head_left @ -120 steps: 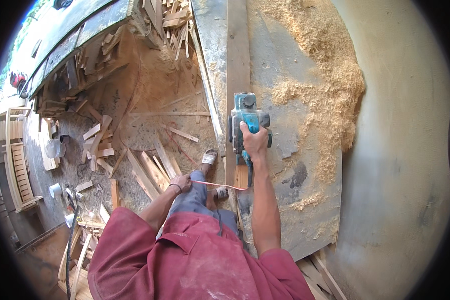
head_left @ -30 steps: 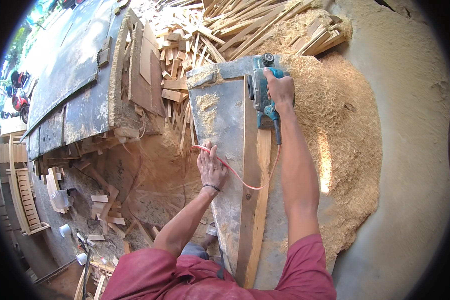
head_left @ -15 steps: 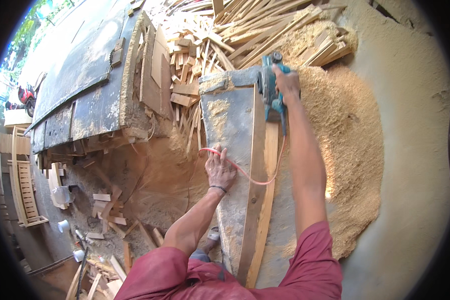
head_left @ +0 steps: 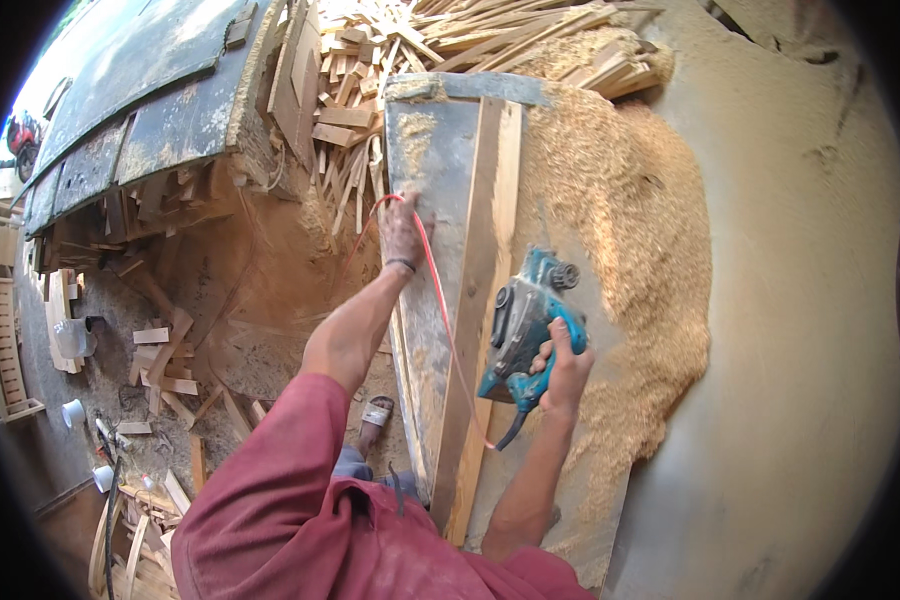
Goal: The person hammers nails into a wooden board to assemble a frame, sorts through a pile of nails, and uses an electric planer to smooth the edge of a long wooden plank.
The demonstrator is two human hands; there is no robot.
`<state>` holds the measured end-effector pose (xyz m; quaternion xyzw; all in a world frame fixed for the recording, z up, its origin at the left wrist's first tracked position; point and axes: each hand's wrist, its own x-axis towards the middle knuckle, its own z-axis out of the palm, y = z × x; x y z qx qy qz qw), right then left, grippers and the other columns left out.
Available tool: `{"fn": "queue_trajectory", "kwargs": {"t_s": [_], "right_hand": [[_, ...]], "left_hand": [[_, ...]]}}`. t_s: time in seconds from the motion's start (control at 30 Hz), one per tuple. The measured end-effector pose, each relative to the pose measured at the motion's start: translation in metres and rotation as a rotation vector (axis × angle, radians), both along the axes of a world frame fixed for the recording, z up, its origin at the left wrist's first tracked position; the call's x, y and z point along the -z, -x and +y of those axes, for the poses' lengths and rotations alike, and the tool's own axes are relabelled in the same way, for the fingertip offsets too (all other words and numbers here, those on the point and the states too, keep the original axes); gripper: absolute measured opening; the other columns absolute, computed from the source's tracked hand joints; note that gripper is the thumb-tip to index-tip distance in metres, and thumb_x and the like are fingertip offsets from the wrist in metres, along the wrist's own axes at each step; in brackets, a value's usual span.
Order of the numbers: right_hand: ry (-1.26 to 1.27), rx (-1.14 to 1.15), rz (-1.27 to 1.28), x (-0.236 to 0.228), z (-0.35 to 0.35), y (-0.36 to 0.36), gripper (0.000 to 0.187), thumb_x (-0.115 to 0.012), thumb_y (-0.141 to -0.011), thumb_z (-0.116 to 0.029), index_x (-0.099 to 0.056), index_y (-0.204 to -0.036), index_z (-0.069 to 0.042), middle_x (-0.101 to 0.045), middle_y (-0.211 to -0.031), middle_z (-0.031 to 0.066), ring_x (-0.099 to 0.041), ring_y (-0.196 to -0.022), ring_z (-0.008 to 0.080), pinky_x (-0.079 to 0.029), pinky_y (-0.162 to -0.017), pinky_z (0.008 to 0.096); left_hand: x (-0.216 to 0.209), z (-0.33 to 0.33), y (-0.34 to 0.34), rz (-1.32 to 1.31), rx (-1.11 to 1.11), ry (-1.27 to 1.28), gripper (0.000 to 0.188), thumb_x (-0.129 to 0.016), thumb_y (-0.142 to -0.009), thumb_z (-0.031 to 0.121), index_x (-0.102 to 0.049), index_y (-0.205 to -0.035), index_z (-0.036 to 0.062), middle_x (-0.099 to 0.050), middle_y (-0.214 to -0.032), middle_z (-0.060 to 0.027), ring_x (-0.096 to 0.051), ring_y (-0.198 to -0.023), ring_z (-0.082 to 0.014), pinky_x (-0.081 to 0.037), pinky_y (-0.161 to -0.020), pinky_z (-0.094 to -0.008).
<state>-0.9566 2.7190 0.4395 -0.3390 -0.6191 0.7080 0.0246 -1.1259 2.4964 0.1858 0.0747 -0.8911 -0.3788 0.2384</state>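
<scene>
A teal and grey electric hand planer (head_left: 526, 340) is tilted over the right edge of a long wooden plank (head_left: 478, 255). My right hand (head_left: 567, 372) is wrapped around its handle. The plank lies lengthwise on the grey bench (head_left: 440, 190), showing a darker brown face and a paler face along its right side. My left hand (head_left: 402, 232) is at the bench's left edge, with the red power cord (head_left: 442, 300) passing through its fingers. From there the cord crosses the plank to the planer's rear. Some left fingertips are hard to make out.
Heaped wood shavings (head_left: 635, 250) cover the bench's right side. Wood offcuts (head_left: 345, 115) pile up beyond its far left corner. A dark-topped worktable (head_left: 175, 130) stands at the left. My sandalled foot (head_left: 377, 412) and scattered blocks (head_left: 160, 360) are on the ground.
The planer has come back from the plank's far end toward me and is now tipped. My left hand has shifted farther along the bench edge, and the cord is pulled straighter.
</scene>
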Motion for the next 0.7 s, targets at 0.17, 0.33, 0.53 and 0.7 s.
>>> {"fn": "queue_trajectory", "kwargs": {"t_s": [0.17,0.33,0.53,0.7], "right_hand": [[-0.108,-0.057,-0.018,0.013,0.023,-0.127,0.029,-0.070,-0.093,-0.028,-0.059,-0.079,-0.005,-0.051,-0.059,0.0006,-0.047,-0.045,0.0093,-0.039,-0.041,0.0247],[-0.166,-0.074,-0.099,0.025,0.048,-0.251,0.032,-0.072,-0.091,-0.031,-0.057,-0.078,-0.006,-0.051,-0.060,0.0002,-0.048,-0.047,0.0089,-0.040,-0.043,0.0244],[-0.118,0.033,-0.164,0.039,0.054,-0.382,0.034,-0.072,-0.091,-0.032,-0.057,-0.078,-0.004,-0.051,-0.060,0.0017,-0.048,-0.046,0.0105,-0.039,-0.043,0.0259],[-0.168,-0.049,-0.178,0.055,0.044,-0.472,0.035,-0.072,-0.091,-0.032,-0.058,-0.075,-0.005,-0.051,-0.057,0.0001,-0.048,-0.046,0.0091,-0.038,-0.043,0.0256]], "left_hand": [[0.019,-0.031,-0.083,0.043,0.089,0.069,0.017,-0.066,-0.085,0.021,-0.066,-0.101,0.0149,-0.064,-0.095,-0.0068,-0.059,-0.096,-0.0297,-0.040,-0.085,-0.0435],[0.069,-0.122,-0.326,-0.507,0.249,0.357,0.020,-0.062,-0.090,0.032,-0.066,-0.095,0.0126,-0.063,-0.093,-0.0130,-0.058,-0.096,-0.0343,-0.041,-0.083,-0.0481],[0.122,-0.224,-0.682,-1.604,0.429,0.315,0.049,-0.051,-0.093,0.043,-0.058,-0.128,0.0093,-0.068,-0.112,-0.0233,-0.065,-0.108,-0.0394,-0.052,-0.091,-0.0469],[0.126,-0.195,-0.813,-1.498,0.099,0.077,0.043,-0.055,-0.091,0.040,-0.062,-0.121,0.0102,-0.067,-0.113,-0.0245,-0.063,-0.109,-0.0412,-0.051,-0.091,-0.0468]]}}
